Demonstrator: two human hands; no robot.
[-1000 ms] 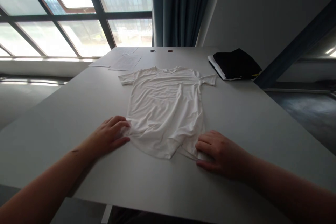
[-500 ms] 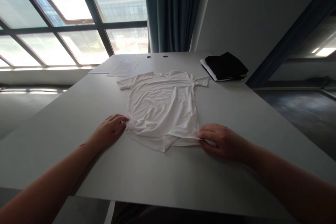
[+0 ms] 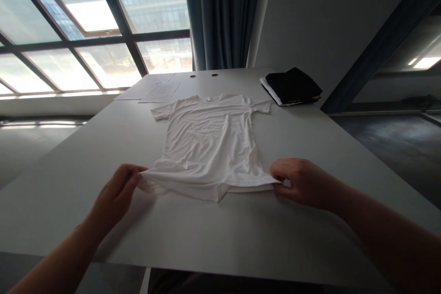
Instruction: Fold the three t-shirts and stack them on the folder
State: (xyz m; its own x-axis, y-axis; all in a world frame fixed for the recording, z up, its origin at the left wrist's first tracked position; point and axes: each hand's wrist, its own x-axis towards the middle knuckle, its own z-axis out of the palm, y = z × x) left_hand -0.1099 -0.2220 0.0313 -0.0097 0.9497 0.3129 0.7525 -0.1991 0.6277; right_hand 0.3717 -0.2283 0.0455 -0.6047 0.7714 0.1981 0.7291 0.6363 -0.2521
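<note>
Lying flat along the middle of the grey table [image 3: 310,156]: white T-shirt [image 3: 210,142], collar away, hem nearest. Pinching the hem's corners, left hand [image 3: 117,195] and right hand [image 3: 301,181], each closed on cloth. Advisable: keeping both corners level and evenly taut. Resting beyond: dark folded clothes [image 3: 292,86], papers [image 3: 159,91]. Showing no readable writing; collar tag too small.

both forearms bare, reaching forward, well apart. left hand [image 3: 117,195] low, knuckles up, fingers [image 3: 132,175] and thumb pinched closed at the tips. right hand [image 3: 301,181] curled, palm down, fingers [image 3: 280,170] bent inward and pinched. wrists about level, elbows out of view.
</note>
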